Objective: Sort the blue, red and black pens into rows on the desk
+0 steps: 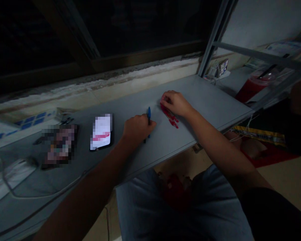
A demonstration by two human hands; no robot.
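Note:
My left hand (138, 129) rests near the desk's middle, its fingers curled around a slim blue pen (149, 113). The pen's top sticks up past the thumb and its lower end shows beneath the hand. To the right and farther back, my right hand (177, 103) has its fingers pinched on a red, strip-like thing (171, 117). Pinkish at the top, this thing splits into glossy red ends lying toward me on the desk. Dim light hides its exact kind. Left of my left hand lies a phone (101, 131) with a lit screen.
The grey desk (188, 132) runs below a dark window (145, 26). A blurred-out flat object (60, 145) and a white-and-blue box (35, 122) sit at left, with a cable. Beyond a metal post (210, 55) at right stands a cup of red drink (253, 85). Someone is at far right.

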